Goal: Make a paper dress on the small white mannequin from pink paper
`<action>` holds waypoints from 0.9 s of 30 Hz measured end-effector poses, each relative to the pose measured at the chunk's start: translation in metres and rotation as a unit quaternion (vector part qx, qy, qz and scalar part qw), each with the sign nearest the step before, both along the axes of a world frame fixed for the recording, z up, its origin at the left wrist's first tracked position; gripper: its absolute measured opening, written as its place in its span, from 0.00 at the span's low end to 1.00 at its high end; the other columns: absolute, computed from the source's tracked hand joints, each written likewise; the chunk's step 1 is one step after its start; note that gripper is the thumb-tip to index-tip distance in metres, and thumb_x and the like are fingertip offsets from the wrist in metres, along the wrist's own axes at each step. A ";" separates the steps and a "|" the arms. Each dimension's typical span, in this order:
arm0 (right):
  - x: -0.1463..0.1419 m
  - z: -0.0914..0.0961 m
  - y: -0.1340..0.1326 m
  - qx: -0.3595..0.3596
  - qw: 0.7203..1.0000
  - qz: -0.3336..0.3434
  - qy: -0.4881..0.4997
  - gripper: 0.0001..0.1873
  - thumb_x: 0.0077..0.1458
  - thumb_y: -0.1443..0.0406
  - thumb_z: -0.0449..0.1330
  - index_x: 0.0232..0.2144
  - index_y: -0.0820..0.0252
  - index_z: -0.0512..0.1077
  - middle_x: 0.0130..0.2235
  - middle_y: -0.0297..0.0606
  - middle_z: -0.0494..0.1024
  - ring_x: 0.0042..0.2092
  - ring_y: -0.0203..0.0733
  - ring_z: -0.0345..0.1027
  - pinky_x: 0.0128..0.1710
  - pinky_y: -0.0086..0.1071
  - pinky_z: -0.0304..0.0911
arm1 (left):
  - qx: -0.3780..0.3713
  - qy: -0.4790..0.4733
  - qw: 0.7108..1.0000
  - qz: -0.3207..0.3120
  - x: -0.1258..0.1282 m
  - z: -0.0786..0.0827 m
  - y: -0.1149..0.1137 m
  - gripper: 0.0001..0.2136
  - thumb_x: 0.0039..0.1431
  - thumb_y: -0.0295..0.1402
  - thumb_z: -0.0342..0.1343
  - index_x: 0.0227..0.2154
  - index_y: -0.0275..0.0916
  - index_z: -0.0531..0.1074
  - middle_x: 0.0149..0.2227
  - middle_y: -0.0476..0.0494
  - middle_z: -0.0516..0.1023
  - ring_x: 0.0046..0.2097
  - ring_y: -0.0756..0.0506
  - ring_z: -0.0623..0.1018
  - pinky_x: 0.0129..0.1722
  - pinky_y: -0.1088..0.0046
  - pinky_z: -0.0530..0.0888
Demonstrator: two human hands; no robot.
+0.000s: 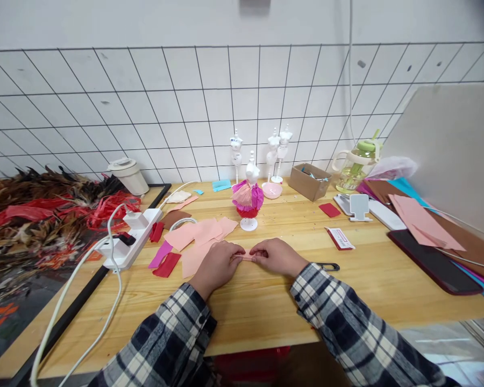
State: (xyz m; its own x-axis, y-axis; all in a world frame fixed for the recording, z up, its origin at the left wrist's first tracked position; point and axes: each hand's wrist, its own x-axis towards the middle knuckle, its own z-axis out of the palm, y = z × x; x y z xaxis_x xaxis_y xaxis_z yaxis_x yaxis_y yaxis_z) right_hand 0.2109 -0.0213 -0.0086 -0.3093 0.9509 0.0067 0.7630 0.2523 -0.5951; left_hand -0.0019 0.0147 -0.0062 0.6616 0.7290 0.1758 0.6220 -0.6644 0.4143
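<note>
My left hand (pixel 221 264) and my right hand (pixel 277 256) meet above the table's middle, each pinching one end of a narrow strip of pink paper (pixel 247 257). The fingers cover most of the strip. Just beyond them stands a small white mannequin (pixel 252 171) on a round base, dressed in a ruffled skirt (pixel 248 199) of peach, magenta and red paper. Pink paper pieces (pixel 201 232) lie overlapping beside my left hand, with a magenta piece (pixel 160 254) and a red piece (pixel 167 265) to their left. The black handles of scissors (pixel 328 266) show by my right wrist.
A white power strip (pixel 135 239) with cables lies on the left, near feathers (pixel 52 199) and a white cup (pixel 129 176). At the back are more mannequins (pixel 272 153), a pink bowl (pixel 272 190) and a cardboard box (pixel 308 183). On the right are a bottle (pixel 355 169), a phone (pixel 431 262) and paper sheets (pixel 423 220).
</note>
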 end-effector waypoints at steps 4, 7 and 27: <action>0.000 0.000 0.000 -0.005 1.000 -0.015 0.003 0.14 0.55 0.62 0.56 0.43 0.53 0.76 0.35 0.33 0.81 0.35 0.37 0.71 0.33 0.28 0.58 | -0.018 -0.019 0.999 0.022 0.000 -0.001 0.001 0.11 0.58 0.33 0.52 0.42 0.44 0.75 0.39 0.48 0.81 0.41 0.44 0.77 0.45 0.66 0.67; -0.002 0.002 -0.001 0.000 0.999 -0.031 -0.019 0.13 0.54 0.63 0.57 0.42 0.53 0.75 0.33 0.32 0.80 0.34 0.36 0.70 0.32 0.29 0.56 | -0.031 -0.019 0.999 0.023 0.000 0.001 0.001 0.12 0.58 0.31 0.51 0.42 0.45 0.76 0.37 0.48 0.81 0.40 0.45 0.77 0.44 0.66 0.67; -0.007 -0.003 0.004 -0.010 0.997 -0.069 -0.046 0.23 0.52 0.61 0.60 0.51 0.52 0.68 0.33 0.32 0.78 0.36 0.39 0.70 0.34 0.30 0.55 | 0.082 0.069 0.992 -0.063 0.009 0.012 -0.010 0.10 0.62 0.35 0.51 0.36 0.40 0.78 0.35 0.43 0.78 0.41 0.43 0.74 0.46 0.62 0.66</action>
